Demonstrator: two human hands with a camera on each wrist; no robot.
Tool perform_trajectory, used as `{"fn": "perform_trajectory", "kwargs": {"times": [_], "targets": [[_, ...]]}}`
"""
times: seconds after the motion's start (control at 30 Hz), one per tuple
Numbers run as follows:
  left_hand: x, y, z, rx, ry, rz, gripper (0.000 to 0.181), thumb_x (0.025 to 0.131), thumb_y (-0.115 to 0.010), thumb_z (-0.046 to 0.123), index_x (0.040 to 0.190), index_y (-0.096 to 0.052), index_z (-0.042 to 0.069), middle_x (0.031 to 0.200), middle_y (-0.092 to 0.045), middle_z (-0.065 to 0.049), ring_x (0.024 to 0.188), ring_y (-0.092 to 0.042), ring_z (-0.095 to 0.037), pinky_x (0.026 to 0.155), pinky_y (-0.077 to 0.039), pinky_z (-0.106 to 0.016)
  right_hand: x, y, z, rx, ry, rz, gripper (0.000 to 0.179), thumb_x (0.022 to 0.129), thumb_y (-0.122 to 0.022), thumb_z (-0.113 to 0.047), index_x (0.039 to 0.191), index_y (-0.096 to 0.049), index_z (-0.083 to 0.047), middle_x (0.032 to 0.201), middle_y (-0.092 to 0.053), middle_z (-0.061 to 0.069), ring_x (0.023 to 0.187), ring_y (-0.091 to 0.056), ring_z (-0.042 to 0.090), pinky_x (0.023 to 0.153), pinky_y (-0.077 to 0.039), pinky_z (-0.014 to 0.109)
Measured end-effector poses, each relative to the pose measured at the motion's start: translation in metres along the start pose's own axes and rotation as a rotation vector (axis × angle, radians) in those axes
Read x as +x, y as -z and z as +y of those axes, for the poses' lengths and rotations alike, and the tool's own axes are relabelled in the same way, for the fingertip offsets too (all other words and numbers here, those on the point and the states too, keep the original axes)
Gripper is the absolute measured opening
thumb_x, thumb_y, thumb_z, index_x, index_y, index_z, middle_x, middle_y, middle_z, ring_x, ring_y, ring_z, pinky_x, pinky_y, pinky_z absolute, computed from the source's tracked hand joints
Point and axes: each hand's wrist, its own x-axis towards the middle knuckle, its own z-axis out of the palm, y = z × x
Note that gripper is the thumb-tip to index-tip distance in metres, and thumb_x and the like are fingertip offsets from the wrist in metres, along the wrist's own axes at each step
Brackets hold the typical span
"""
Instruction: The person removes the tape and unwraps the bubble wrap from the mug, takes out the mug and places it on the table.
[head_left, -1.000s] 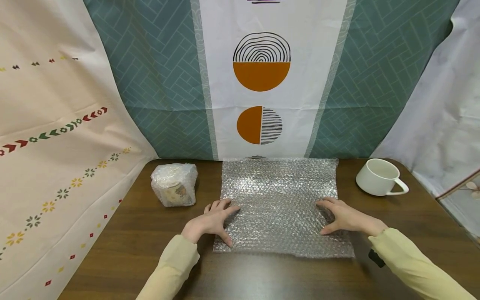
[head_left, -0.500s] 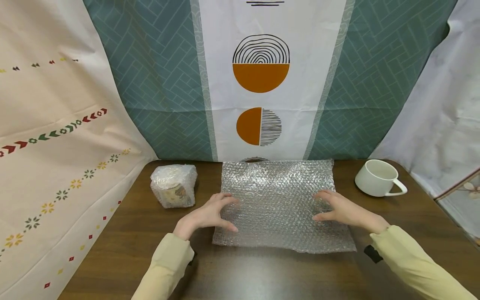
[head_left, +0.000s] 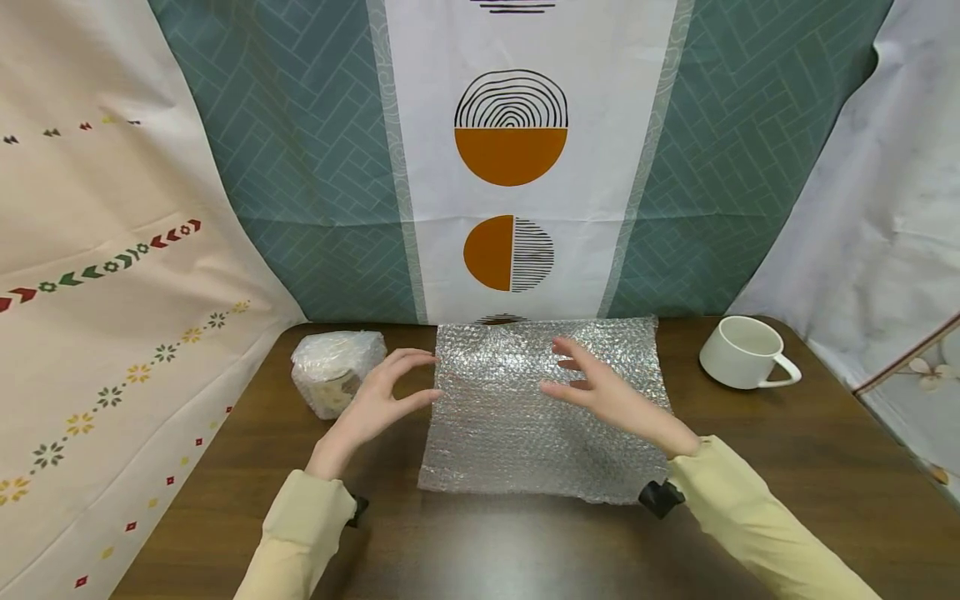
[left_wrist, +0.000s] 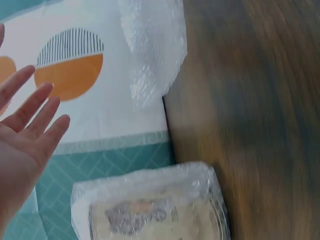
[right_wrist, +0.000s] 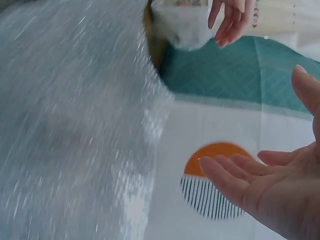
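Note:
A clear sheet of bubble wrap lies spread out on the wooden table. My left hand is raised near its left edge, fingers spread and holding nothing. Just behind that hand stands a bubble-wrapped item, partly covered by the hand in the head view; a printed beige surface shows through the wrapping in the left wrist view. Over the middle of the sheet hovers my right hand, thumb and fingers apart with nothing between them. Its palm shows bare in the right wrist view.
At the back right of the table stands a white mug, its handle toward the right. A patterned curtain hangs along the table's back edge, with a cream cloth on the left and a pale cloth on the right.
Both hands have lifted off the bubble wrap and shifted left. My left hand now overlaps the wrapped item in view; my right hand has come in over the sheet's middle.

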Motion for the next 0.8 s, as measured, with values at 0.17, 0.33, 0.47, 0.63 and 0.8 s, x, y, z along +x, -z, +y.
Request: {"fn": "perform_trajectory", "kwargs": {"times": [0.17,0.33,0.47,0.63,0.8], "targets": [[-0.004,0.014,-0.004,-0.008,0.032,0.059,0.041,0.083,-0.067,0.027,0.12,-0.055,0.016,0.124,-0.047,-0.002,0.117,-0.039,-0.018,0.094,-0.031,-0.044,0.019,-0.022,-0.015,0.061,-0.001,0.019,0.074,0.087,-0.059,-0.037,0.143,-0.019,-0.008,0.14,-0.027,0.015,0.122,-0.034,0.033,0.09,-0.037,0.047],[-0.008,0.029,-0.001,-0.028,0.057,0.157,0.037,0.083,-0.067,0.013,0.118,-0.056,0.008,0.123,-0.047,-0.011,0.116,-0.039,-0.026,0.091,-0.032,-0.049,0.039,-0.049,-0.027,0.191,-0.048,0.062,0.076,0.087,-0.058,-0.041,0.144,-0.017,-0.012,0.142,-0.025,0.011,0.123,-0.032,0.028,0.092,-0.035,0.048],[-0.014,0.041,0.012,-0.039,0.05,0.272,0.033,0.083,-0.064,0.003,0.115,-0.056,-0.003,0.118,-0.047,-0.021,0.111,-0.042,-0.034,0.09,-0.033,-0.051,0.054,-0.076,-0.035,0.298,-0.062,0.105,0.072,0.088,-0.057,-0.037,0.143,-0.019,-0.01,0.141,-0.026,0.014,0.122,-0.033,0.031,0.093,-0.034,0.048],[-0.023,0.053,0.011,-0.037,0.062,0.401,0.027,0.084,-0.061,-0.002,0.11,-0.057,-0.008,0.113,-0.048,-0.024,0.107,-0.042,-0.037,0.09,-0.034,-0.052,0.072,-0.11,-0.039,0.37,-0.102,0.13,0.073,0.088,-0.056,-0.042,0.143,-0.02,-0.009,0.14,-0.028,0.015,0.121,-0.037,0.028,0.093,-0.035,0.043],[-0.031,0.061,-0.007,-0.034,0.101,0.501,0.025,0.083,-0.062,-0.002,0.107,-0.058,-0.008,0.114,-0.046,-0.024,0.109,-0.04,-0.035,0.092,-0.032,-0.051,0.086,-0.137,-0.039,0.451,-0.133,0.13,0.074,0.088,-0.053,-0.045,0.142,-0.02,-0.007,0.139,-0.029,0.016,0.12,-0.039,0.026,0.091,-0.038,0.039]]}}
